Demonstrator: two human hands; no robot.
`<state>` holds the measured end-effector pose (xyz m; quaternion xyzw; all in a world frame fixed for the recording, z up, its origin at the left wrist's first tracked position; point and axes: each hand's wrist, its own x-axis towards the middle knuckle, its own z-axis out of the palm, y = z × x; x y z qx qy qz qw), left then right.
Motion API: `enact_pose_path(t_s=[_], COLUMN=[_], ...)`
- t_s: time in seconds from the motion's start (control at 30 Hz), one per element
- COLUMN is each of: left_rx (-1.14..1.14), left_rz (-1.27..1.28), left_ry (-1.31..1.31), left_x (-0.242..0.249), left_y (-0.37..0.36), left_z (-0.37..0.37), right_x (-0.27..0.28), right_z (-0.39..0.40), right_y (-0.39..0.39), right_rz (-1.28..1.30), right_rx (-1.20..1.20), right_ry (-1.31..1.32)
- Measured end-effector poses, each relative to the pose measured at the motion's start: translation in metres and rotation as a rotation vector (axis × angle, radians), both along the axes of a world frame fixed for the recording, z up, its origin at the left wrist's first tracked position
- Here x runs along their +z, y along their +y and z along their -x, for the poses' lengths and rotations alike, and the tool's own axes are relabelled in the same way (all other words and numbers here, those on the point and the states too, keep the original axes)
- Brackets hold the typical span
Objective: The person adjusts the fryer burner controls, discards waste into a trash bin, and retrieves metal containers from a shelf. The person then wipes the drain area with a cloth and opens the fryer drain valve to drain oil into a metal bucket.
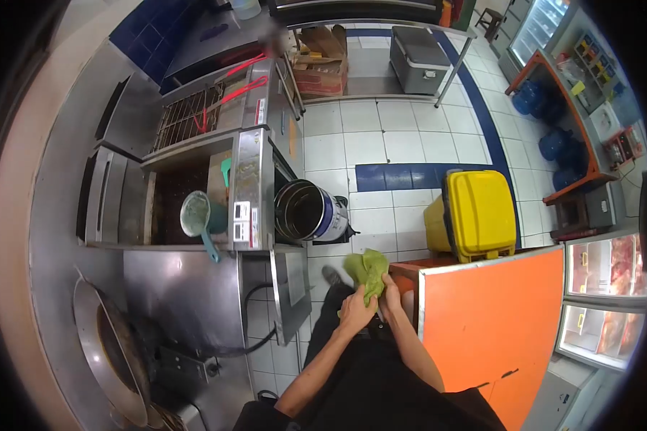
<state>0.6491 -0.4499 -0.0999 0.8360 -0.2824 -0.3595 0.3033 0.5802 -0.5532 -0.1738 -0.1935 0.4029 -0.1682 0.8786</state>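
Note:
A crumpled green cloth (367, 269) is bunched between my two hands, in front of my body and above the tiled floor. My left hand (357, 310) is closed on its lower left side. Against the right side of the cloth, my right hand (390, 296) grips it too, with the fingers partly hidden by the folds. Just beyond the hands, a large metal bucket (310, 211) with dark contents stands on the floor by the fryer unit. An orange-topped counter (490, 323) lies close to my right forearm.
At left, a green-handled pot (196, 214) sits over the fryer (251, 187), with red-handled tools (241, 90) behind it. A cabinet door (290, 294) hangs open. A yellow bin (482, 215) stands beyond the counter, and a big wok (108, 345) leans lower left.

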Motion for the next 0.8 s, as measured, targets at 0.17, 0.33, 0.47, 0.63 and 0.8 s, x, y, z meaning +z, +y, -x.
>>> enact_pose_path(t_s=[0.17,0.33,0.47,0.63,0.8], left_rx=[0.145,0.281,0.276,0.415,0.517], left_rz=[0.178,0.113,0.054,-0.047,-0.058], left_ry=[-0.023,-0.001,-0.039,-0.113,-0.098], left_x=[-0.046,-0.154,-0.257,-0.355,-0.385], left_y=[-0.055,-0.134,-0.194,-0.237,-0.243], left_z=[-0.052,-0.12,-0.18,-0.229,-0.244], right_x=[-0.076,-0.21,-0.339,-0.465,-0.572], right_z=[-0.07,-0.147,-0.194,-0.252,-0.302], right_y=[-0.052,-0.108,-0.153,-0.176,-0.149], right_rz=[0.074,0.024,-0.145,-0.13,0.292], right_rx=[0.046,-0.013,0.014,0.119,0.401], right_ry=[0.233,0.147,0.006,-0.027,0.297])
